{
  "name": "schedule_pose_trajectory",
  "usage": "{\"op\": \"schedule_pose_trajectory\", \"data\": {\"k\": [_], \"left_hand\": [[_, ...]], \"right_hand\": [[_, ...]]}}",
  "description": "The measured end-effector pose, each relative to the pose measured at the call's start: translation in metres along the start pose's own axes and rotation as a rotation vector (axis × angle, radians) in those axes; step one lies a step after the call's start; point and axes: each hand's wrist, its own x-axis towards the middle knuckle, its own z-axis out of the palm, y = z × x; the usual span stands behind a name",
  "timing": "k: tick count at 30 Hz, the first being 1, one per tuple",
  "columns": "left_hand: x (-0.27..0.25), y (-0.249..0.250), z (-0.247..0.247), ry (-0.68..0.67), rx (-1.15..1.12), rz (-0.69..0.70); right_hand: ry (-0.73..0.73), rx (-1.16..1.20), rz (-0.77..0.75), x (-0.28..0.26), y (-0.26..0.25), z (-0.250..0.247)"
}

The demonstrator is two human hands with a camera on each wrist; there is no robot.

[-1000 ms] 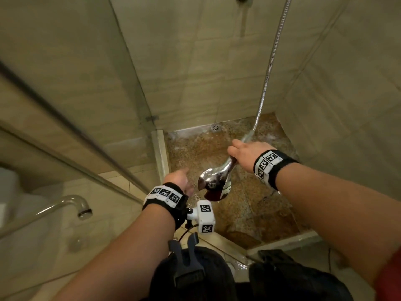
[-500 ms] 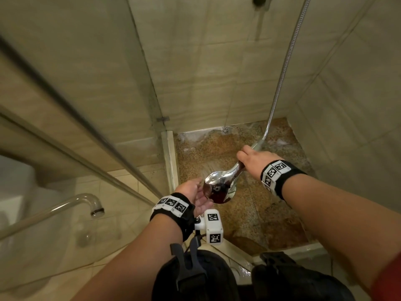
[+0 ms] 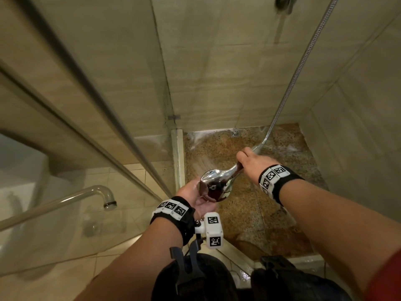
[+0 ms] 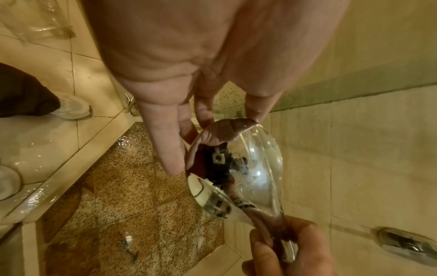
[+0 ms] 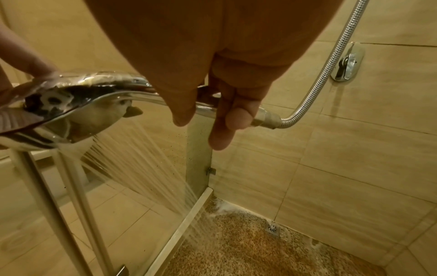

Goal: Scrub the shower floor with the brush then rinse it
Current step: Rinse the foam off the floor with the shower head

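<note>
Rinsing is under way: the right hand [image 3: 249, 162] grips the shower head [image 3: 213, 189], spraying foam in the floor's [image 3: 249, 205] far-left corner; the left hand [image 3: 198, 197], fingers straight, touches its rim. No brush shows.

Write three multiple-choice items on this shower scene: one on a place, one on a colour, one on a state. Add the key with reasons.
1. Where is the floor drain?
A. by the back wall
B. beside the entrance sill
C. mid-floor

2. What colour is the shower floor?
A. plain white
B. speckled brown
C. blue

3. What is the shower head doing?
A. hanging on its bracket, dry
B. lying on the floor
C. spraying while held

Key: 1 A, the drain sits at the foot of the back wall. 2 B, brown speckled stone shows in every view. 3 C, the right hand grips its handle, the left hand touches its head, and water streams out.
</note>
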Motion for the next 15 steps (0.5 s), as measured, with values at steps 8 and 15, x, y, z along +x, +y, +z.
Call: {"op": "schedule_pose_trajectory", "data": {"k": [8, 15], "left_hand": [[0.007, 0.005, -0.004, 0.03, -0.1, 0.033], [0.003, 0.013, -0.005, 0.081, -0.074, 0.116]], "right_hand": [[0.019, 0.041, -0.02, 0.011, -0.008, -0.006], [0.062, 0.059, -0.016, 0.015, -0.012, -0.009]]}}
